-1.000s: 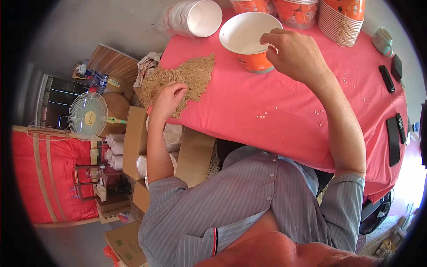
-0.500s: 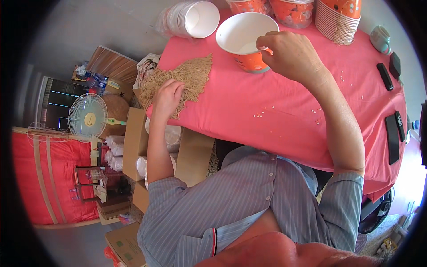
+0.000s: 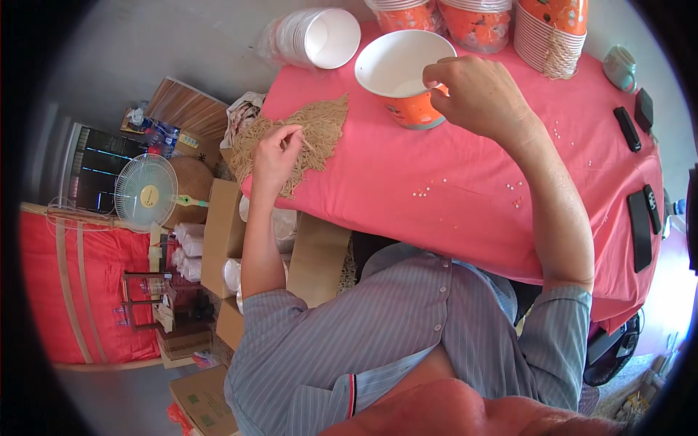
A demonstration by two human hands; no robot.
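Note:
My left hand [image 3: 274,158] is over a spread heap of tan string [image 3: 323,123] at the table's left end. Thumb and fingers are pinched together, and a thin pale strand seems to come from the fingertips. My right hand [image 3: 476,94] is closed on the near right rim of a large paper bucket [image 3: 414,112], orange with a printed pattern outside and white inside. The bucket stands upright and open, tipped slightly in view; its inside looks white and plain. My right fingertips are partly hidden by the hand.
A pink cloth covers the table [image 3: 363,192], with small pale bits [image 3: 429,189] scattered on it. Stacked white bowls [image 3: 331,40], wrapped orange buckets [image 3: 476,25] and a tall bucket stack [image 3: 549,43] line the back. A mug [image 3: 619,69] and dark devices [image 3: 641,232] lie right. Below left is an open carton [image 3: 320,254].
My left hand has lifted slightly and its fingertips have turned toward the right above the string. My right hand stays at the bucket's rim. The whole view has shifted a little.

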